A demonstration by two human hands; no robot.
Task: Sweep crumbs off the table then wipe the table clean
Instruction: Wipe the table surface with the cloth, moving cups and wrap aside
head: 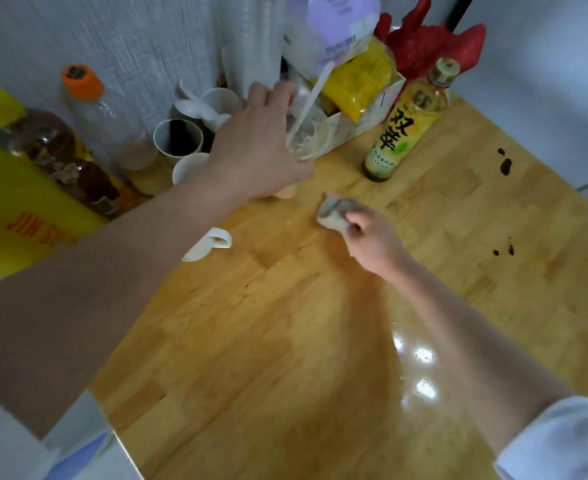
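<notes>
Wooden boards make up the table (285, 341), which fills the middle and lower part of the frame and looks shiny and wet in the lower right. Near the middle, a little to the right, the right hand (372, 240) has its fingers curled tight around a small grey, crumpled cloth (334, 213), and the cloth is pressed down on the table top. Up and to the left of it, the left hand (254, 147) reaches to the far edge of the table and wraps around a clear glass (308, 136); the thumb side is against the glass, but the fingers behind it are blurry. A white spoon (315, 95) leans inside the glass. Just right of the glass stands a green bottle (403, 129) with black writing on a yellow label. Dark brown spots (505, 164) sit on the wood at the right side of the frame, and a few more small ones lie lower down. A small white scoop (209, 244) lies on the table left of the middle. White cups (178, 140) crowd together in the upper middle, beside the left hand. In the upper left are a clear bottle with an orange cap (81, 81) and a brown bottle (60, 161) resting over something big and yellow. No crumbs can be made out on the wood.
</notes>
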